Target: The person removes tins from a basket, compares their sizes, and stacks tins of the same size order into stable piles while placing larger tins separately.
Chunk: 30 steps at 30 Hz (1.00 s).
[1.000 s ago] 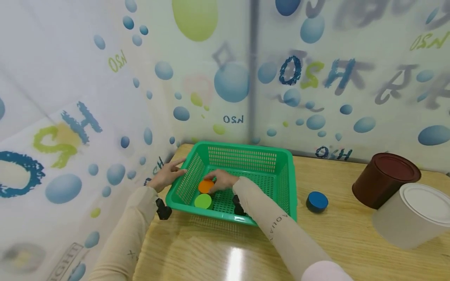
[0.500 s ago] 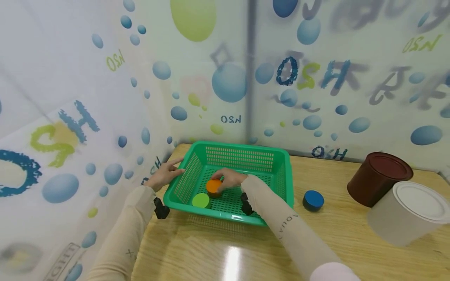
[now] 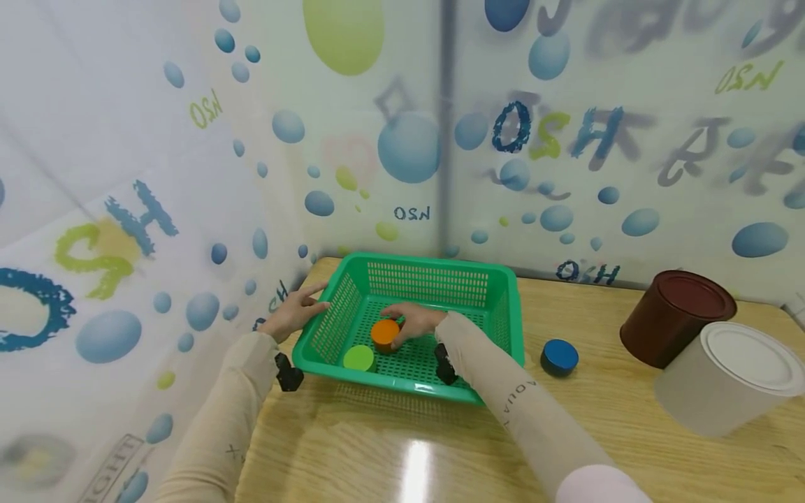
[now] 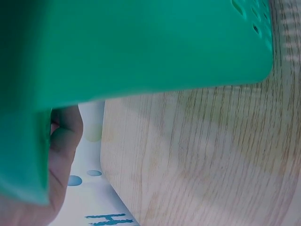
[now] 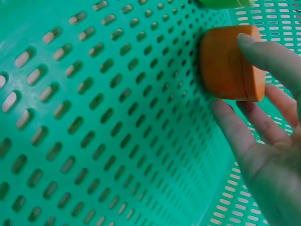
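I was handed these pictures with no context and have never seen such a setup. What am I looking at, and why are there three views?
There is no machine: a person works with bare hands and wears three cameras. The wide picture comes from the head, looking down at a wooden table. The other two come from the wrists, very close up. A green basket stands on the table. The left hand holds its rim. The right hand reaches inside, fingers touching an orange round block standing on the mesh floor; a green disc lies beside it. Outside the basket are a blue disc, a brown can and a white can.
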Each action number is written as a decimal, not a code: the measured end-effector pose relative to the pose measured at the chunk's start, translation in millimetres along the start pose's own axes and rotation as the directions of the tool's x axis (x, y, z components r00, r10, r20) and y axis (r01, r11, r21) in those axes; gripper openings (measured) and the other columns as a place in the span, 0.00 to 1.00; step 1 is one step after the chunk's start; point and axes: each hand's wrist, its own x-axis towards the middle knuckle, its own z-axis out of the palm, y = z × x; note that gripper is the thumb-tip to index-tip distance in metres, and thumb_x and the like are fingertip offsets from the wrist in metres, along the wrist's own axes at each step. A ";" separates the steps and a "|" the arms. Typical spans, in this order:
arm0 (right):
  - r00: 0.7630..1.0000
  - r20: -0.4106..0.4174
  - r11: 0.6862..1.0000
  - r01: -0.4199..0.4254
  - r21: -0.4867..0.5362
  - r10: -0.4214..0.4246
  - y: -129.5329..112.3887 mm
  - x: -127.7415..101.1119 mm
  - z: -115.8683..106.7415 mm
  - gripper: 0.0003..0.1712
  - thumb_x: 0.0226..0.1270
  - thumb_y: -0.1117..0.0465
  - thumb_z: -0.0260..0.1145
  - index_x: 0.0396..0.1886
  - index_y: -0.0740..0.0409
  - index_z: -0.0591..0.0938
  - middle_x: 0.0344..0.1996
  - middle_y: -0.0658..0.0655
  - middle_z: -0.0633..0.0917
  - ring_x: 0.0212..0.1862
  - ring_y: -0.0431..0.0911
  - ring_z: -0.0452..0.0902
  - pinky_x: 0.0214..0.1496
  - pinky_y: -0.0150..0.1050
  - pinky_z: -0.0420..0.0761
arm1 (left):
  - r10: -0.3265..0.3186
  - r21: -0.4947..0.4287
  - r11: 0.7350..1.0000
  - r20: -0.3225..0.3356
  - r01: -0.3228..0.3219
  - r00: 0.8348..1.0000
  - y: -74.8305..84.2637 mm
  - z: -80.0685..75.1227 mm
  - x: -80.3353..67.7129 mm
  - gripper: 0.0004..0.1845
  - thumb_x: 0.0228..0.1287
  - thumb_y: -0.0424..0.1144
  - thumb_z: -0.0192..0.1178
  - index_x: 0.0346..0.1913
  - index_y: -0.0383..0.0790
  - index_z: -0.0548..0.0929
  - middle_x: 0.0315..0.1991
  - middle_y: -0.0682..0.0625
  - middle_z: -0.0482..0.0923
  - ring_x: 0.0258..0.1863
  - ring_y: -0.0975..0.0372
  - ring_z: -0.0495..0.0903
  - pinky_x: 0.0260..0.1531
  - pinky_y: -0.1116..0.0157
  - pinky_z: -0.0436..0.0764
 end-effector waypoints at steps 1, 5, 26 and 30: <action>1.000 0.001 1.000 0.001 -0.002 -0.001 0.8 -0.4 0.7 0.39 0.51 0.68 0.68 0.64 0.61 0.62 0.59 0.59 0.65 0.59 0.52 0.61 0.53 0.42 0.70 | 0.002 -0.002 1.000 0.001 -0.002 1.000 0.3 0.5 0.1 0.31 0.67 0.42 0.49 0.69 0.45 0.51 0.58 0.30 0.60 0.54 0.43 0.65 0.47 0.49 0.70; 1.000 -0.005 1.000 0.008 0.014 -0.008 2.3 -3.1 2.9 0.37 0.51 0.70 0.67 0.62 0.61 0.65 0.56 0.59 0.68 0.56 0.51 0.65 0.51 0.41 0.71 | 0.005 -0.010 1.000 0.009 -0.005 1.000 1.6 2.4 0.6 0.31 0.66 0.43 0.49 0.69 0.45 0.51 0.59 0.30 0.58 0.54 0.42 0.64 0.47 0.49 0.70; 0.986 -0.094 0.984 0.146 0.099 -0.137 -18.8 -27.6 -36.8 0.34 0.51 0.71 0.67 0.60 0.60 0.67 0.54 0.57 0.71 0.53 0.49 0.67 0.52 0.40 0.70 | -0.019 0.002 1.000 0.010 0.019 1.000 1.2 -0.9 1.2 0.31 0.67 0.41 0.47 0.69 0.45 0.50 0.60 0.29 0.56 0.55 0.41 0.63 0.48 0.48 0.69; 0.977 -0.091 0.976 0.199 0.091 -0.191 -22.1 -43.2 -49.4 0.34 0.51 0.70 0.67 0.60 0.59 0.67 0.54 0.56 0.72 0.52 0.47 0.67 0.54 0.41 0.69 | -0.019 -0.002 1.000 0.013 0.019 1.000 1.0 -1.3 0.7 0.31 0.67 0.42 0.48 0.69 0.44 0.49 0.59 0.28 0.57 0.54 0.41 0.64 0.47 0.49 0.70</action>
